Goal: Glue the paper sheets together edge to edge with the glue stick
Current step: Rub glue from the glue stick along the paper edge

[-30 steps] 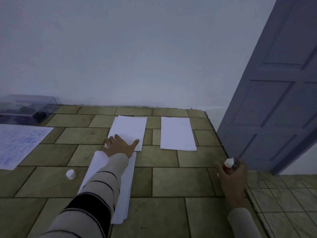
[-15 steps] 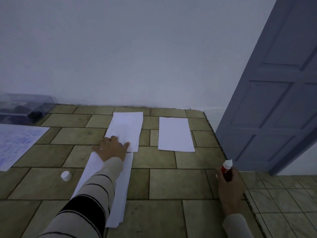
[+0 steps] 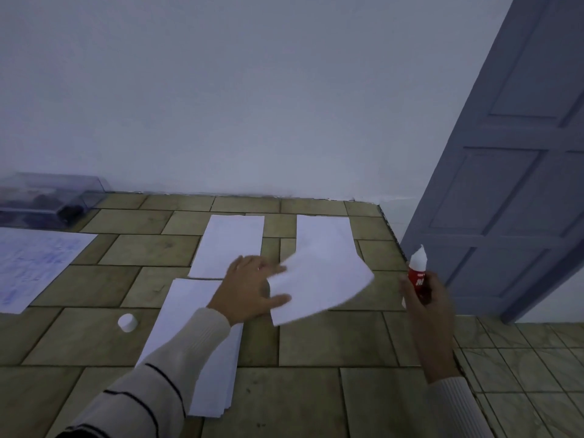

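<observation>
- Tiled bench point(image 3: 331, 339), white wall point(image 3: 252, 105) behind.
- Left hand point(image 3: 249, 286) fingers point(image 3: 268, 267) pinch loose sheet point(image 3: 322, 286), lifted and tilted: it likely lands skewed.
- Right hand point(image 3: 426, 314) wraps uncapped glue stick point(image 3: 417, 273): tip may smear.

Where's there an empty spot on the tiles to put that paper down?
Bare tiles lie between the paper stack and the right hand with the glue stick. More lie between the printed sheet and the middle sheet. Crowded further back: only a thin gap parts the middle sheet from the right sheet. The cap sits left of the stack.
</observation>
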